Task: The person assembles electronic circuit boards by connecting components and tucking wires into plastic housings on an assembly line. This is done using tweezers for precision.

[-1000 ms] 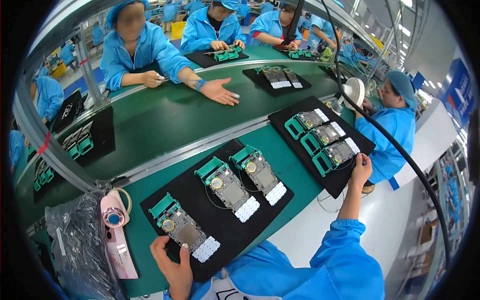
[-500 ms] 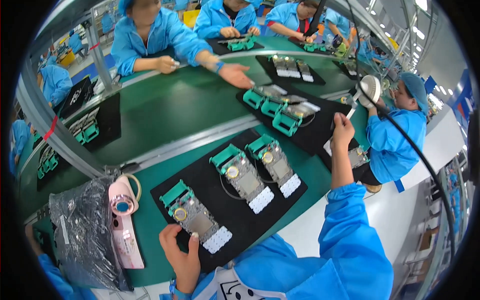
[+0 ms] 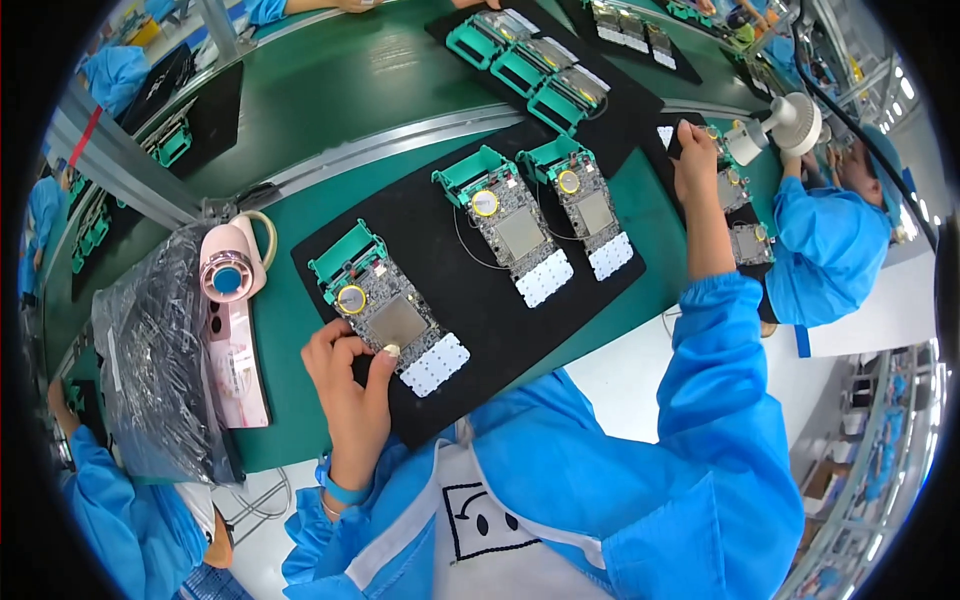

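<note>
Three circuit boards, each with a green clip frame and a white pad, lie on a black mat in front of me. My left hand has its fingers curled at the near-left edge of the left circuit board, thumb over its surface; the board lies flat. Further right are the middle circuit board and the right circuit board. My right hand reaches out with fingers pinched at the edge of another black mat, beside a white piece. Its grip is partly hidden.
A pink handheld fan, a pink phone and a black plastic bag lie at left. Beyond a metal rail, the green belt carries a mat with green-framed boards. A co-worker and white fan are at right.
The view has tilted down, so everything sits higher. The far mat has shifted slightly left relative to my near mat, and the co-worker's outstretched hand has mostly left the frame. My left hand stays at the board.
</note>
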The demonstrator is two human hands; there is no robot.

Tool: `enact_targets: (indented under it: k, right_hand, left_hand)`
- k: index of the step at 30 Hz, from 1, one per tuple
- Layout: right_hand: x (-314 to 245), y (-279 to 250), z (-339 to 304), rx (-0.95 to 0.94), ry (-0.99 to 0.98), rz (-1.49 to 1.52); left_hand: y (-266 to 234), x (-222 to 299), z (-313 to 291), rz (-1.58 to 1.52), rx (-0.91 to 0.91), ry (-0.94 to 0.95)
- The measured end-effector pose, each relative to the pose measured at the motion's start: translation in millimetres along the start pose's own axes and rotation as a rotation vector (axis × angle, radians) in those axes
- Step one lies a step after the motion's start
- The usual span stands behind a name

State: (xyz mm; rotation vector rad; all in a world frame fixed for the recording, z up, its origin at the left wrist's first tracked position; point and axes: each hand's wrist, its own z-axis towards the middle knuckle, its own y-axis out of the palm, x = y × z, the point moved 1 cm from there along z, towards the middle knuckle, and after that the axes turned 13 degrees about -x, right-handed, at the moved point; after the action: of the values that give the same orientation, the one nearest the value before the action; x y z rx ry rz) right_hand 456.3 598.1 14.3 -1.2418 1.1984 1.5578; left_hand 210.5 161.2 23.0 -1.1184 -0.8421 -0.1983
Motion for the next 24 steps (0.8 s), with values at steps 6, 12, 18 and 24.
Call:
enact_targets:
  k: [6,12,18,24]
  right_hand:
    - [29,38,-107,-0.333,-0.080,-0.161]
    - [13,58,-187,-0.386,0.016,-0.375]
    - [-24,84,-240,-0.540,-0.572,-0.590]
    - [-12,94,-245,-1.037,-0.398,-0.668]
  left_hand:
    - [-2,5,-6,0.019,-0.001,-0.026]
    - [-48,-13,2,0.106,-0.090,-0.087]
    - [-39,40,4,-0.017,0.107,0.009]
    - [36,56,33,-0.023,-0.207,0.243]
